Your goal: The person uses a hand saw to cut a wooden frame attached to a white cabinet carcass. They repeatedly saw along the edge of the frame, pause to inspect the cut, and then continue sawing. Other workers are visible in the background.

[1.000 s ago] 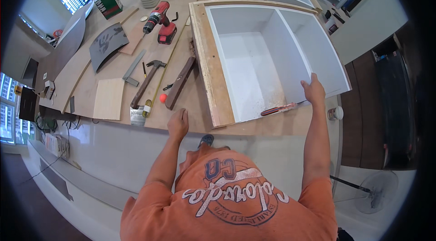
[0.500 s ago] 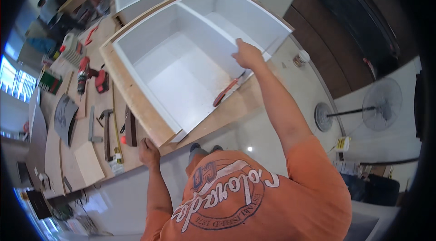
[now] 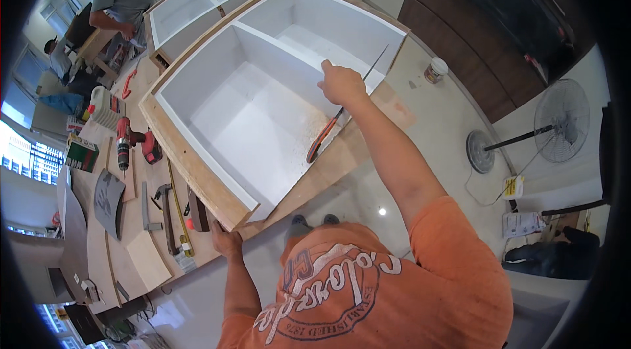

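Observation:
A white-lined wooden cabinet [image 3: 165, 127] lies open side up on the worktable [image 3: 299, 194], with a white divider [image 3: 279, 41] across it. Along its near-right rim runs a handsaw [image 3: 320, 142] with a red-and-black handle and a thin dark blade. My right hand [image 3: 344, 85] is closed over the blade, beside the divider's end; the handle juts out below it. Whether those fingers also touch the divider is hidden. At the cabinet's near corner, my left hand [image 3: 227, 242] is closed on the worktable's edge, its fingertips partly hidden.
Left of the cabinet lie a red cordless drill [image 3: 125, 142], a hammer [image 3: 165, 217], a metal square [image 3: 148, 208] and a tape measure [image 3: 186, 244]. A second cabinet [image 3: 187, 17] sits behind. Another person [image 3: 118, 0] stands far left. A fan [image 3: 559, 125] stands at right.
The view has shifted, bringing more of the person at far left into sight. The saw's blade now shows narrower and stands out further past my right hand. Both hands keep their places.

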A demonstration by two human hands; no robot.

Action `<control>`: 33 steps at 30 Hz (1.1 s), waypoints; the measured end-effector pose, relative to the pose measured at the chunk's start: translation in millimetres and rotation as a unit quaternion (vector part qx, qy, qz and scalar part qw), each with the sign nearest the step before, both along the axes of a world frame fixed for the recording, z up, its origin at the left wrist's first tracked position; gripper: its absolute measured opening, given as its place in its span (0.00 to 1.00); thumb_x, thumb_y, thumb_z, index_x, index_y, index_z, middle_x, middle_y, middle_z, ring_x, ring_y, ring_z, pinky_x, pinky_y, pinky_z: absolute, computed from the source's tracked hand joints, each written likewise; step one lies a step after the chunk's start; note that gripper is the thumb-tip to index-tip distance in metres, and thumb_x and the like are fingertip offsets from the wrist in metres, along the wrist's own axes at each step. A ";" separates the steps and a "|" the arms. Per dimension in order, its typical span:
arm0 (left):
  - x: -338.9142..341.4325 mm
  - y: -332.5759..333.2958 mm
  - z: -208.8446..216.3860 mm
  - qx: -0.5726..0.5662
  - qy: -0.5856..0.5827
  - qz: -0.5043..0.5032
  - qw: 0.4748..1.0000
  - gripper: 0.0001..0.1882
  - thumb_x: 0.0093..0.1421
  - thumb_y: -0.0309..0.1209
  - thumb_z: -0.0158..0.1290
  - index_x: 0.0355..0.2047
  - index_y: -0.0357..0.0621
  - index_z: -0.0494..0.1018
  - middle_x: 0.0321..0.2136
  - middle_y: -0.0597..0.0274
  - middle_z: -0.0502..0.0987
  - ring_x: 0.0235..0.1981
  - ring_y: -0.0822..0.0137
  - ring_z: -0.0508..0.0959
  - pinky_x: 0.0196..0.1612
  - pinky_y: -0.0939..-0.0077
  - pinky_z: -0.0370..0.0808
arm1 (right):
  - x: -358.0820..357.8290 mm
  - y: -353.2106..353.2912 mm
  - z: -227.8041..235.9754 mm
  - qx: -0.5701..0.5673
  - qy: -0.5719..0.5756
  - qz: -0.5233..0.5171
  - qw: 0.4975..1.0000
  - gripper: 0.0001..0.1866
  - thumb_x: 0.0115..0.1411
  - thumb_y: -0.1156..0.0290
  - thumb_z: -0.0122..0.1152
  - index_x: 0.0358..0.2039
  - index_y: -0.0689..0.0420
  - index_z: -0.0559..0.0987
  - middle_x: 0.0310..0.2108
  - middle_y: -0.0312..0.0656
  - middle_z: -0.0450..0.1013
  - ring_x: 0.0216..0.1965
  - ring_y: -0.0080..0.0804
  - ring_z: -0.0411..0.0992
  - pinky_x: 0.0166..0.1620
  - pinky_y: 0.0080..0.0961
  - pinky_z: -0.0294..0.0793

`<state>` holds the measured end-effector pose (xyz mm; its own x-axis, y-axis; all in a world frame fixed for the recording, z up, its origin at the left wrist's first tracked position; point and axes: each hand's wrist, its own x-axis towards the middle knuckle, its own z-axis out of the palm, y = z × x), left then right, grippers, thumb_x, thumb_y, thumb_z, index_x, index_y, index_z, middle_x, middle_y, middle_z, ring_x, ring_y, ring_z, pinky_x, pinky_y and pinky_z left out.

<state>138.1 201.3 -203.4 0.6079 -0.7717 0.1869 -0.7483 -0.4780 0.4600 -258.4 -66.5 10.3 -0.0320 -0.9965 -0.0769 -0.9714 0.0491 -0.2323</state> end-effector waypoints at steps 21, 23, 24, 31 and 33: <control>11.2 -0.6 -18.3 0.019 -0.019 -0.001 1.000 0.12 0.69 0.39 0.47 0.44 0.49 0.76 0.39 0.50 0.81 0.41 0.43 0.80 0.42 0.50 0.75 | -2.5 -6.1 -4.8 -0.003 0.021 0.024 0.999 0.22 0.63 0.59 0.65 0.48 0.62 0.72 0.42 0.53 0.80 0.47 0.50 0.79 0.48 0.46 0.78; 13.3 -0.6 -17.4 0.020 -0.018 0.002 1.000 0.12 0.69 0.40 0.48 0.44 0.49 0.76 0.39 0.50 0.81 0.41 0.43 0.80 0.42 0.50 0.75 | 0.3 -13.5 -5.5 0.014 0.045 0.034 0.998 0.23 0.62 0.59 0.66 0.48 0.63 0.72 0.42 0.54 0.80 0.46 0.48 0.80 0.48 0.45 0.78; 11.2 -0.6 -18.2 0.012 -0.017 0.002 1.000 0.12 0.69 0.40 0.48 0.44 0.49 0.76 0.38 0.50 0.81 0.40 0.43 0.80 0.42 0.50 0.75 | -1.5 -21.2 -11.1 0.023 0.063 0.025 0.997 0.24 0.62 0.59 0.66 0.48 0.63 0.72 0.42 0.53 0.80 0.46 0.48 0.80 0.48 0.45 0.79; 9.5 2.0 -15.8 0.017 0.000 0.015 1.000 0.12 0.69 0.40 0.47 0.42 0.49 0.76 0.35 0.50 0.81 0.38 0.44 0.80 0.41 0.51 0.75 | 26.9 -34.3 -11.9 -0.056 0.022 -0.004 0.998 0.24 0.62 0.54 0.65 0.46 0.62 0.74 0.41 0.53 0.81 0.45 0.49 0.80 0.46 0.45 0.79; 10.7 4.2 -16.7 0.013 0.001 0.007 1.000 0.13 0.70 0.41 0.46 0.44 0.50 0.76 0.37 0.50 0.81 0.39 0.43 0.79 0.41 0.50 0.75 | 28.5 -33.3 -15.9 -0.067 0.018 -0.013 0.997 0.24 0.62 0.52 0.65 0.45 0.61 0.75 0.41 0.54 0.80 0.44 0.50 0.80 0.46 0.45 0.78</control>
<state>148.8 205.5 -220.1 0.6191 -0.7677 0.1655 -0.7407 -0.5007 0.4480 -229.9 -99.8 -5.5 -0.0591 -0.9965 0.0590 -0.9778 0.0459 -0.2045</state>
